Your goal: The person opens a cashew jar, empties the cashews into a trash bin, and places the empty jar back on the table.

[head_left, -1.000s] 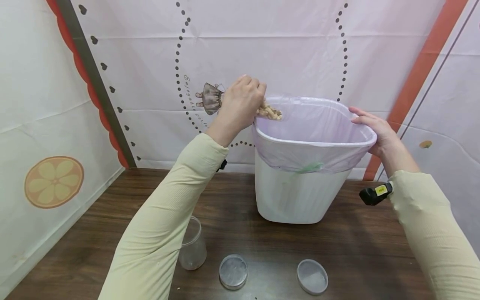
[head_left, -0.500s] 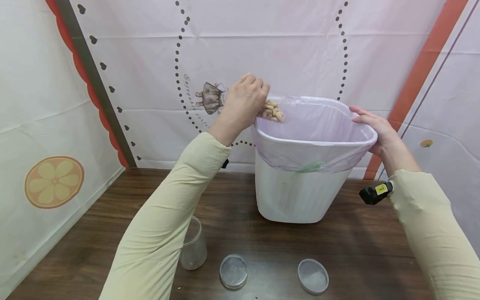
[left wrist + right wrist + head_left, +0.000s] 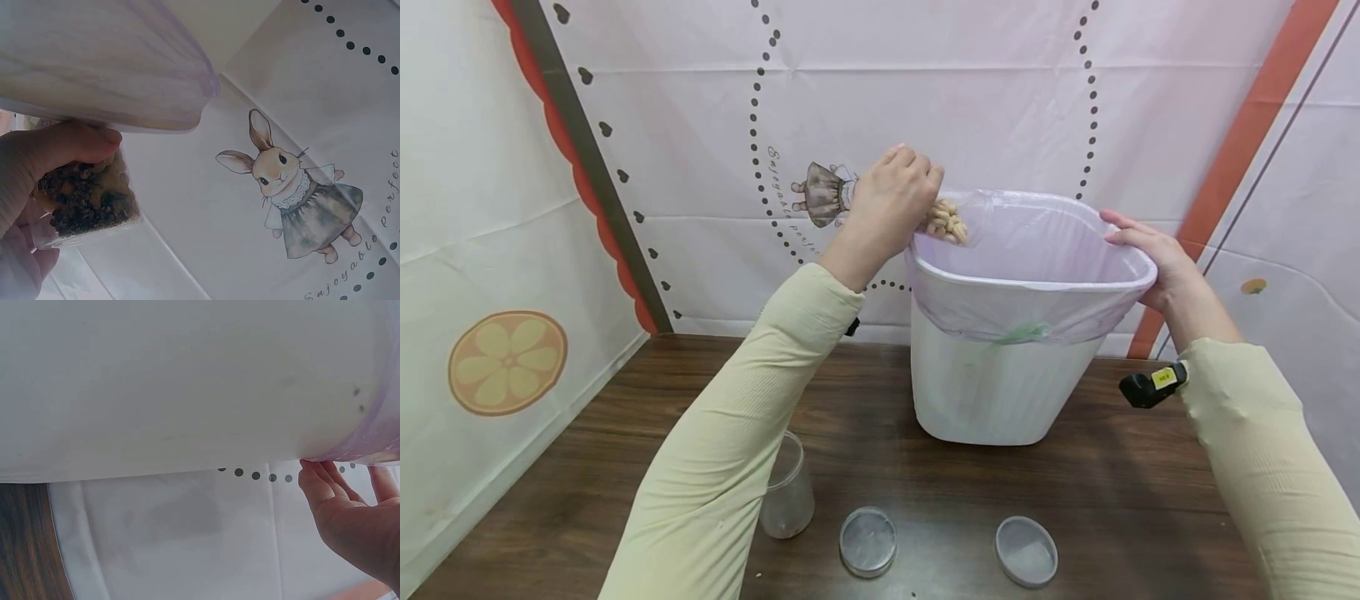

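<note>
My left hand [image 3: 895,196] grips a clear plastic jar, tipped sideways over the left rim of a white trash can [image 3: 981,392]. Pale nut-like pieces [image 3: 946,220] lie at the jar's mouth, inside the can's opening. From the left wrist camera, the jar [image 3: 94,206] shows dark crumbs and yellowish pieces at its base end, with the thumb laid across it. A thin purple bag [image 3: 1045,312] lines the can and folds over its rim. At the can's right side, my right hand [image 3: 1161,262] holds the rim; in the right wrist view its fingertips [image 3: 309,472] touch the outer wall.
Another clear jar [image 3: 788,500] stands upright on the dark wooden table [image 3: 865,417], partly behind the left sleeve. Two round clear lids, a left lid [image 3: 868,542] and a right lid [image 3: 1026,552], lie in front. A printed cloth [image 3: 925,108] hangs close behind the can.
The jar in my left hand has turned slightly and edged right, and the pale pieces at its mouth have shifted. My right hand stays on the can's rim.
</note>
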The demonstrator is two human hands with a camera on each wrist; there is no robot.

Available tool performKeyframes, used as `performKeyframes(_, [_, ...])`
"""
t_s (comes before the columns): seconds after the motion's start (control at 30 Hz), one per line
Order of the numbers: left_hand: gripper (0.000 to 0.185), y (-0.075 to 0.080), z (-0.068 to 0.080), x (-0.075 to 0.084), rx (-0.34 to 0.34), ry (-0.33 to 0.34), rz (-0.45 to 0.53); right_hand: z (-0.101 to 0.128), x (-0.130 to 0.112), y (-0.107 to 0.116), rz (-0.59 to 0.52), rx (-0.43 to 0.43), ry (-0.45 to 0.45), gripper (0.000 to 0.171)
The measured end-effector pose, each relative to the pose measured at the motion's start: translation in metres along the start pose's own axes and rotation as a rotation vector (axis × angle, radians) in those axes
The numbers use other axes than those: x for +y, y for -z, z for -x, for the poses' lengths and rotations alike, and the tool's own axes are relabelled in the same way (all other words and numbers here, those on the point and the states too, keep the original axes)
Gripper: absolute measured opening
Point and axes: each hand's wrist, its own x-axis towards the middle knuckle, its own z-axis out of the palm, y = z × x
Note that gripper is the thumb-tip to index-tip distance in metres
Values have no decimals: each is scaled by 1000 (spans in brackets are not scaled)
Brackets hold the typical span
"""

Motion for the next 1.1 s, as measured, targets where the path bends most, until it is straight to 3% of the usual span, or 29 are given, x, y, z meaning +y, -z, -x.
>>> performKeyframes(0.33, [48,1,0,2,-12,-16,-3,-1,2,0,-1,-10,19,29])
performKeyframes(0.57, [38,0,0,3,18,-24,-18,0,2,0,-3,-7,20,28])
performKeyframes(1.1, [44,1,-1,5,8,-21,-32,0,2,1,15,6,13,28])
